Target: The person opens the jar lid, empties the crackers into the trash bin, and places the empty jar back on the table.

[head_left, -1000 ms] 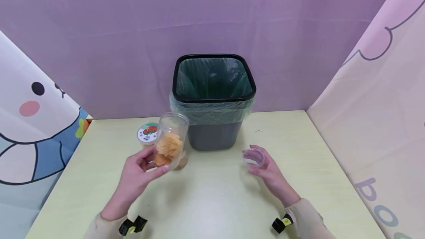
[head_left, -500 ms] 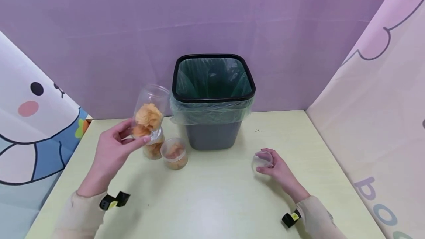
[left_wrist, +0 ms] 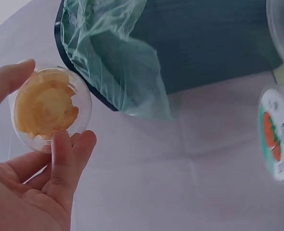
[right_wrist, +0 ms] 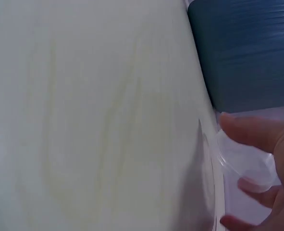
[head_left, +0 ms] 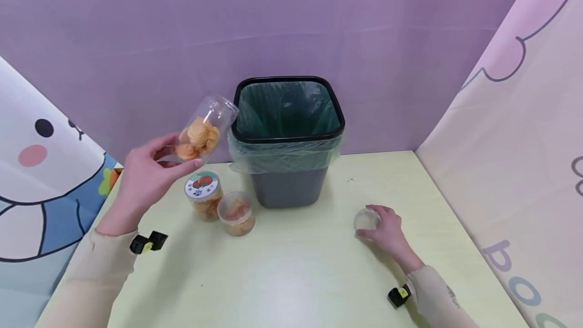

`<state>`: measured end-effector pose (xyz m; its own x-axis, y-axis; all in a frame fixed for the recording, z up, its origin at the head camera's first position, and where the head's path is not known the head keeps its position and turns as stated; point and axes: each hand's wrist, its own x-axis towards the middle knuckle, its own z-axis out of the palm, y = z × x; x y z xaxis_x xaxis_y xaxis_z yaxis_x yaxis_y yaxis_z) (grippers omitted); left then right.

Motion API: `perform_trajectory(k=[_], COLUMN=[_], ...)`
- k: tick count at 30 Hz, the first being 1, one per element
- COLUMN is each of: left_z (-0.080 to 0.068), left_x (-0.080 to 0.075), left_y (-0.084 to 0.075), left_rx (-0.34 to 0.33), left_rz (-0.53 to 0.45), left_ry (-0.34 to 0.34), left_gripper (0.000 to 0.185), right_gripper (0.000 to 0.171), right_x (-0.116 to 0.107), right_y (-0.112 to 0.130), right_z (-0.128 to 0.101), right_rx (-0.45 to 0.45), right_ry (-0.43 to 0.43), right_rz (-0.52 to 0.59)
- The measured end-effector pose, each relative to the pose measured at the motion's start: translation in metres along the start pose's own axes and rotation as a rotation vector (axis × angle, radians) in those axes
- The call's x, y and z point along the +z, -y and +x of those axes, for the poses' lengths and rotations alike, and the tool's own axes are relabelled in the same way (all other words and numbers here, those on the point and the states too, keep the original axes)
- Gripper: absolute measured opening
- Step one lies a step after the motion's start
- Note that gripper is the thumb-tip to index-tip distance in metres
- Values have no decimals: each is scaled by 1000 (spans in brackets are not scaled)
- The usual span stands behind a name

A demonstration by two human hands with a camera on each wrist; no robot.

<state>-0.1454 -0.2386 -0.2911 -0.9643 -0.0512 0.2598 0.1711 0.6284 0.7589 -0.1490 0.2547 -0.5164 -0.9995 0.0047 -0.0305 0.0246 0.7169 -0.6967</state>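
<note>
My left hand (head_left: 148, 173) grips a clear plastic jar (head_left: 217, 111) around its lower part, above the table and left of the bin. The jar tilts to the right, its mouth close to the bin's rim, and orange ruffled pieces (head_left: 200, 134) lie inside its base. The left wrist view shows the jar's round base (left_wrist: 84, 108) between thumb and fingers. At the right of the table, my right hand (head_left: 388, 232) holds a clear round plastic lid (head_left: 366, 219) by its edge. In the right wrist view the thumb and fingers sit around the lid (right_wrist: 250, 161).
A grey bin (head_left: 290, 186) with a black rim and a green liner (head_left: 284, 153) stands at the back. Left of it are a jar with a tomato-printed top (head_left: 202, 185) and a shorter clear tub (head_left: 236, 211) holding pinkish and orange pieces. A purple cloth (head_left: 291, 19) hangs behind.
My left hand has raised the jar to the upper left and tipped its mouth rightward towards the bin. The right hand has moved right with the lid, lower towards the table.
</note>
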Motion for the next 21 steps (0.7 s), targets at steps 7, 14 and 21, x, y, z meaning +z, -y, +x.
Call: perform_trajectory(k=[7,14,21], left_z=[18,27,30], left_x=[-7,-9,-8], left_y=[-10,-16,-16], left_rx=[128,211,211], left_rz=[78,147,182], left_ry=[-32,-70,-67], left_gripper=[70,69,73], right_gripper=[81,84,86], right_x=[-1,-3,-6], right_y=[-1,1,2], right_z=[-1,-2,-3], right_rx=[45,28,18], right_ry=[-13,-12,4], right_rz=[-94,-98,-64])
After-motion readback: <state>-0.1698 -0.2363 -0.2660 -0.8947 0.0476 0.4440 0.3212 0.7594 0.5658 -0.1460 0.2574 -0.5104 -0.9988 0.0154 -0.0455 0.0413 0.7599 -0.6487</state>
